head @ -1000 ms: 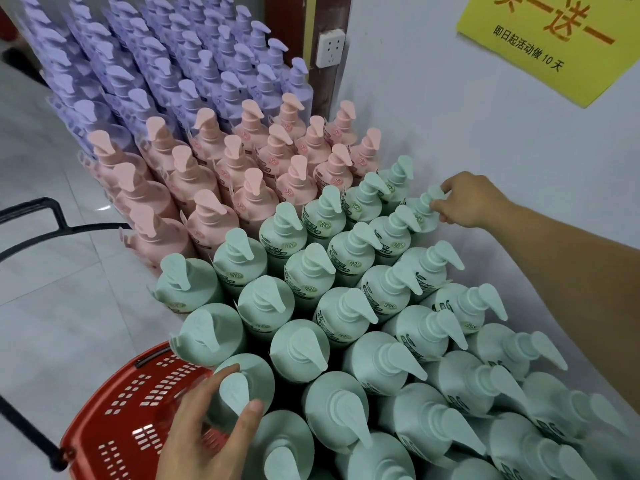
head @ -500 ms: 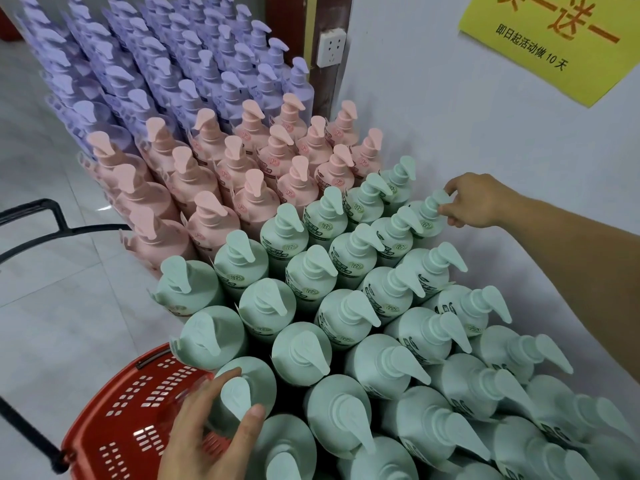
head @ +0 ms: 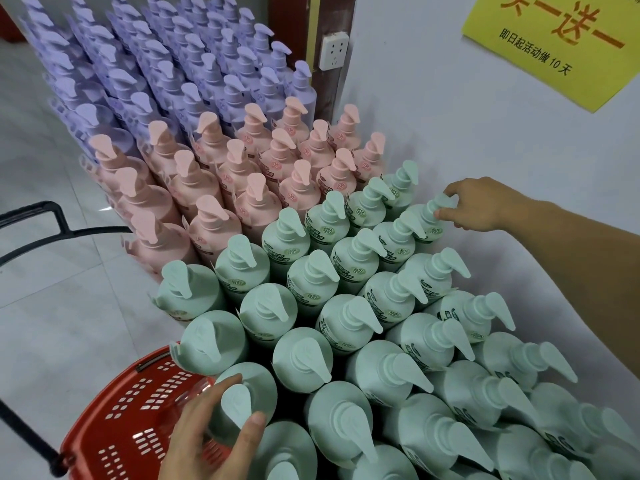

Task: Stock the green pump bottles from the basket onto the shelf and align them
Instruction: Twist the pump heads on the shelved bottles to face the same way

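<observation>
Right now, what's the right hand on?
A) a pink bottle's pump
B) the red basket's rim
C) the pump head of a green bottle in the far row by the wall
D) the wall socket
C: the right hand pinches the pump head of a green bottle at the far end of the green block, next to the white wall; its fingers curl around the nozzle.

Green bottles (head: 349, 341) packed tight (floor (head: 52, 306) open).
</observation>
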Demonstrator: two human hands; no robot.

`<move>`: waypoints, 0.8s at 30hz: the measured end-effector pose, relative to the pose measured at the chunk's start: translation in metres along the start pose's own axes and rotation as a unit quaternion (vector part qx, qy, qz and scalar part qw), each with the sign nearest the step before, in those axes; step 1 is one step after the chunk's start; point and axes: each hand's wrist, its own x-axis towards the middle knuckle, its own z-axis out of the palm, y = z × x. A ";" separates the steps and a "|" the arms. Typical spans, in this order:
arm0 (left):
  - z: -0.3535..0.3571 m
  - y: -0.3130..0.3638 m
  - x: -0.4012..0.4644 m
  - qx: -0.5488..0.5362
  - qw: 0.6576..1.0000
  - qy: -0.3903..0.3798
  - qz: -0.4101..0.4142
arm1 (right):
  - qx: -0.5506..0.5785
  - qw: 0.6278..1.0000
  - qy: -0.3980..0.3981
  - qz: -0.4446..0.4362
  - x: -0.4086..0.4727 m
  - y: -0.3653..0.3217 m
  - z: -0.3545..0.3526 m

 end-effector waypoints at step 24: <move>-0.006 -0.002 -0.001 -0.005 0.999 -0.018 -0.032 | 0.022 0.992 0.126 -0.021 0.051 -0.060 -0.017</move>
